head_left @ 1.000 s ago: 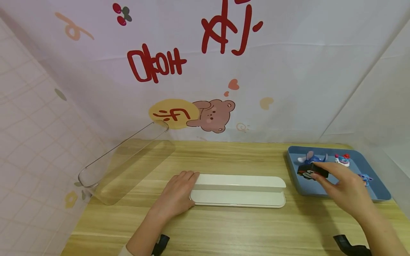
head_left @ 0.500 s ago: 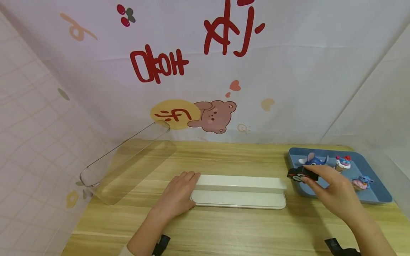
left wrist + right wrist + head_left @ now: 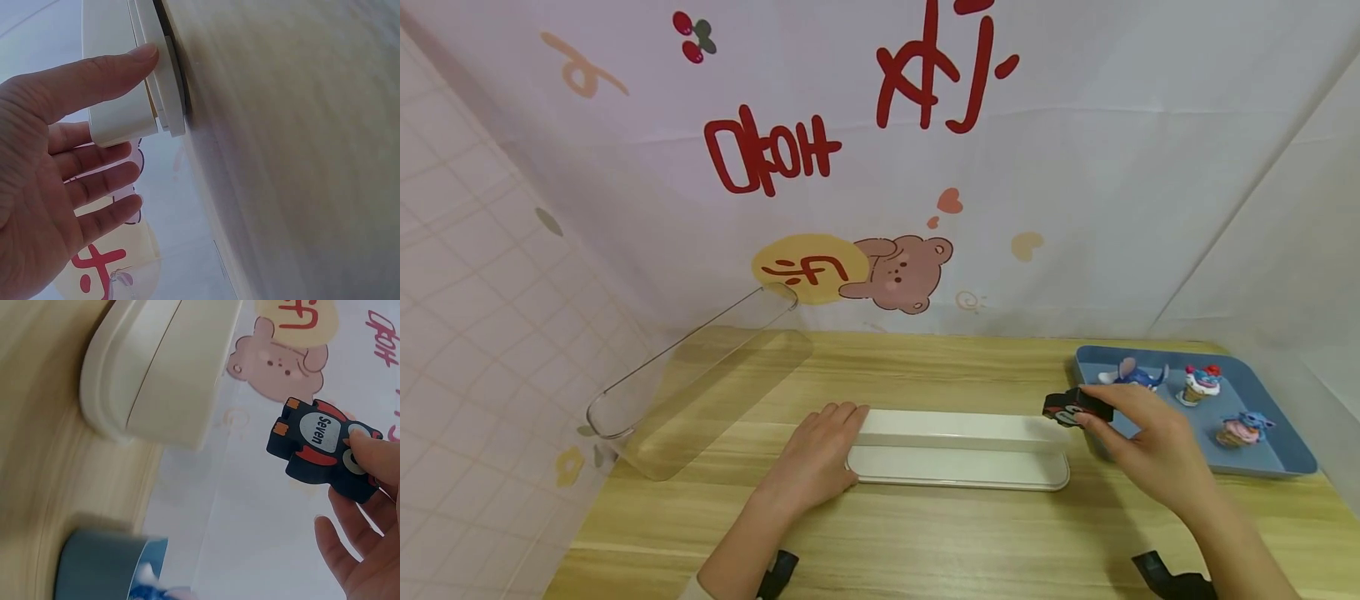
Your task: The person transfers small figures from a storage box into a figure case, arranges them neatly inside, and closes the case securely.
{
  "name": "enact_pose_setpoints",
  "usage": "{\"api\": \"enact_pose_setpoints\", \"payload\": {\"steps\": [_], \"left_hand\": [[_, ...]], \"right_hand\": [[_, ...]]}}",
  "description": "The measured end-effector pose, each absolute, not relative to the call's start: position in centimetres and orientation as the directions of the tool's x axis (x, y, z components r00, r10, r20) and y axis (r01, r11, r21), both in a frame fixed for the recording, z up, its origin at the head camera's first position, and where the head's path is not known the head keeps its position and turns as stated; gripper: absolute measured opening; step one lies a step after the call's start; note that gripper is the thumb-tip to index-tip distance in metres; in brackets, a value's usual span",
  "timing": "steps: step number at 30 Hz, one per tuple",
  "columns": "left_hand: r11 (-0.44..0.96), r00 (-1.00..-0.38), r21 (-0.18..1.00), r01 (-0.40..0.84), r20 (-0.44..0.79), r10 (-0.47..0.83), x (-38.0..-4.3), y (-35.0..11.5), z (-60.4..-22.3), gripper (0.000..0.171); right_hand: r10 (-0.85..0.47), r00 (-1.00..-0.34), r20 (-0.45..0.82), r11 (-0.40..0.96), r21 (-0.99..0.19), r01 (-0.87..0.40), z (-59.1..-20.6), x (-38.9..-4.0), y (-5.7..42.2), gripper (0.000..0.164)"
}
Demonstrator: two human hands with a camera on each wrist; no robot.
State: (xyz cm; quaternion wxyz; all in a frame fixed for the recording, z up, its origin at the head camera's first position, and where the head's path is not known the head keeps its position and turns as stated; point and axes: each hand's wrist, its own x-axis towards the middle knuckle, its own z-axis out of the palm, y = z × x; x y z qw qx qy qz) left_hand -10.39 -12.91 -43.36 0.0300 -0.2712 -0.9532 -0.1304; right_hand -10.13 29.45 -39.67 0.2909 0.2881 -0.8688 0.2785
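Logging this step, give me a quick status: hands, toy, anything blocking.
Left hand flat against white stand end. Right hand pinches black toy over stand's right end. Nothing blocking.

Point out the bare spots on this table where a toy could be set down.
Bare wood lies between the clear cover and white stand, and along the table's near edge. The stand's steps are bare too. The blue tray is crowded with figurines.

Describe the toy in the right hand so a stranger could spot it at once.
On the wooden table, find the long white stepped stand in the middle and go to its right end. There the right hand pinches a small dark figure, held above the stand's end. Unlike the blue figures in the blue tray, it is black and red, with "Seven" on a white patch.
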Motion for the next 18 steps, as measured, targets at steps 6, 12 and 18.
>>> {"api": "enact_pose_setpoints", "payload": {"steps": [6, 12, 18], "left_hand": [[0.818, -0.852, 0.238, 0.523, 0.127, 0.508, -10.4, -12.9, -43.3, 0.093], [0.821, -0.852, 0.229, 0.523, 0.123, 0.508, -10.5, -12.9, -43.4, 0.092], [0.822, -0.854, 0.231, 0.521, 0.127, 0.505, -10.5, -12.9, -43.4, 0.093]], "right_hand": [[-0.357, -0.688, 0.632, 0.656, -0.355, -0.666, -39.3, -10.3, 28.0, 0.044], [-0.368, -0.69, 0.623, 0.646, -0.363, -0.672, -39.1, -10.5, 26.7, 0.044], [-0.382, -0.657, 0.65, 0.589, -0.377, -0.715, -39.3, -10.7, 25.2, 0.04]]}}
